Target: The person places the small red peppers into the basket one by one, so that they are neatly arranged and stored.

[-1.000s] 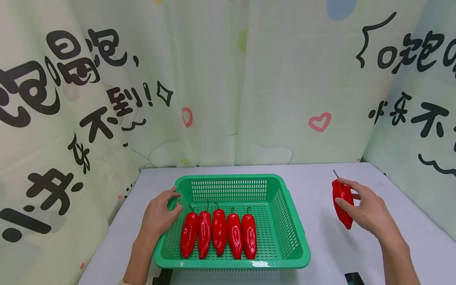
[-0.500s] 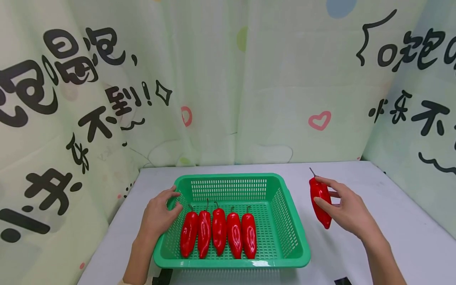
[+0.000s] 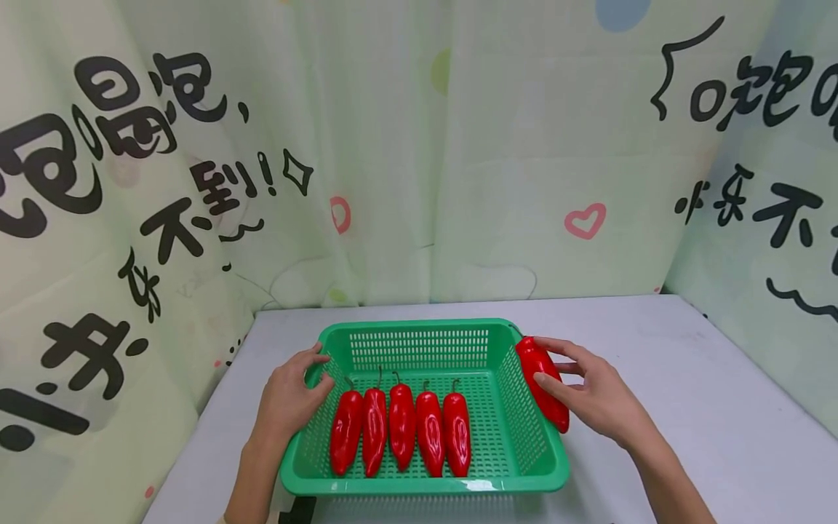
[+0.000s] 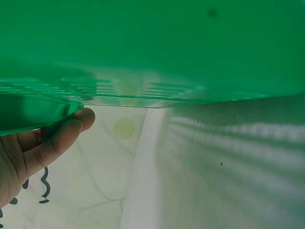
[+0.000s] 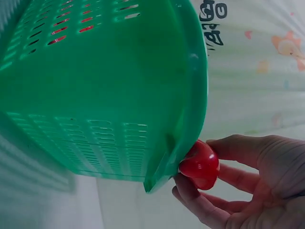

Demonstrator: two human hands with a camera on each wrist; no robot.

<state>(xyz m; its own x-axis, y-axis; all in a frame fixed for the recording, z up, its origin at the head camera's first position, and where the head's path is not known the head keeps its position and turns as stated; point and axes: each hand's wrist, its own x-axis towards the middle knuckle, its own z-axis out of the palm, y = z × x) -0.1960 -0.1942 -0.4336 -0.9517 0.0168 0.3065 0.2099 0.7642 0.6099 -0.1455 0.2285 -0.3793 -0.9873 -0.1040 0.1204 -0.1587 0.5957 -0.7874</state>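
Observation:
A green plastic basket (image 3: 425, 486) with slotted walls holds several red chili peppers (image 3: 402, 426) side by side, stems pointing to the far wall. My left hand (image 3: 294, 389) grips the basket's left rim between thumb and fingers; in the left wrist view its fingertips (image 4: 85, 118) meet the green edge. Between the thumb and fingers of my right hand (image 3: 592, 393) is another red chili pepper (image 3: 542, 382), tilted, overlapping the basket's right rim. From the right wrist, this pepper (image 5: 202, 166) shows end-on at the rim, partly hidden behind it.
Under the basket lies a white table (image 3: 655, 378). Pale green curtains (image 3: 497, 182) with black lettering and pink hearts hang behind it and along both sides. A small black object (image 3: 300, 509) shows below the basket's front left corner.
My right hand has carried its chili pepper leftward from over the table to the basket's right rim. The left hand, the basket and the peppers in it have stayed put.

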